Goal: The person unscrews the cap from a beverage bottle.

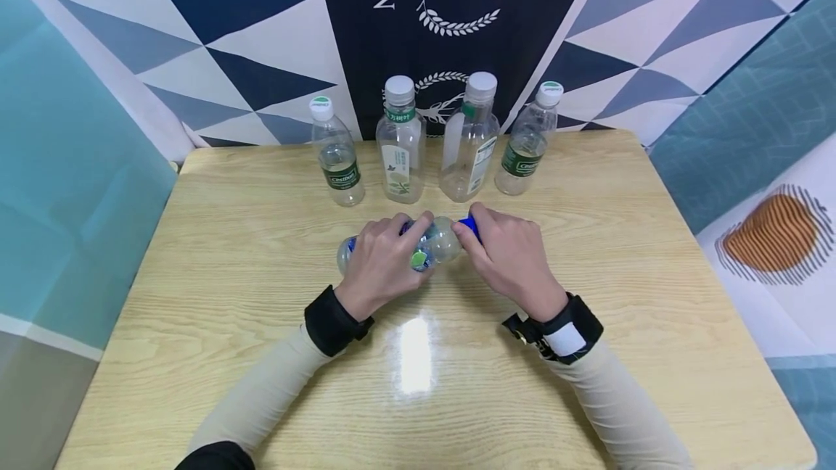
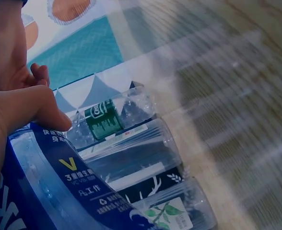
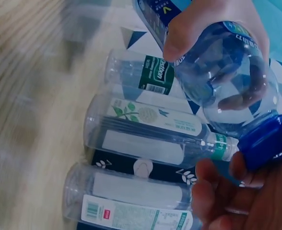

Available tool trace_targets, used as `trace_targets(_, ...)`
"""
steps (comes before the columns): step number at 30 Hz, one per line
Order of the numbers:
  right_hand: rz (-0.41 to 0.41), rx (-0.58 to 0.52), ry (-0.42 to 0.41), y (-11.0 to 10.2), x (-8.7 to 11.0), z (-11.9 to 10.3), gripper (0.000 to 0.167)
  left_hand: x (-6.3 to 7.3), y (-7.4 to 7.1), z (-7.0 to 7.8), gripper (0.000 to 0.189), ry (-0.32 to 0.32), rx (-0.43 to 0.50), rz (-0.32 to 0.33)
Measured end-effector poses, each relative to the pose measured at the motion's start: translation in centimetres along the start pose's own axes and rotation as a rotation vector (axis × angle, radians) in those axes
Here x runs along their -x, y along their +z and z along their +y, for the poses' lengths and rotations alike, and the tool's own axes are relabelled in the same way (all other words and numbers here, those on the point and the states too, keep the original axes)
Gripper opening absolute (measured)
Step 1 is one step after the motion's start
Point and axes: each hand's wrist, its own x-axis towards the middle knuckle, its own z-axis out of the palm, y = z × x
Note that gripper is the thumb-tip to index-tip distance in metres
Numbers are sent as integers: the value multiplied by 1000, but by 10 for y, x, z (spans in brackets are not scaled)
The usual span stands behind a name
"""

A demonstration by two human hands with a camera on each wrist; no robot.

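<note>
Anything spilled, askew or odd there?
Nothing stands out. The four back bottles stand upright, capped; no spill shows on the table, and the bright patch looks like glare. The blue-capped bottle is tipped sideways, but the left hand grips it and the right hand its cap.

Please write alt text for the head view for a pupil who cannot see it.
A person's left hand grips a clear bottle held sideways at a wooden table, while the right hand holds its blue cap. Beyond them, four capped bottles stand in a row before a patterned cloth.
</note>
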Motion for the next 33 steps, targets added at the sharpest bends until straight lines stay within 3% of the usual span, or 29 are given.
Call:
trace_targets(4,-53,19,114,1,1,-4,59,1,0,3,62,22,-61,15)
trace_targets(10,-186,-24,370,0,1,-11,74,4,-4,7,54,44,-152,40)
trace_targets(13,-194,-56,418,1,-1,-15,76,6,-7,9,52,36,-174,54)
trace_targets(21,-12,-15,360,3,5,-15,64,4,-6,13,60,32,-88,12)
trace_targets(33,234,-116,192,13,3,-10,57,3,-7,8,73,23,37,-44)
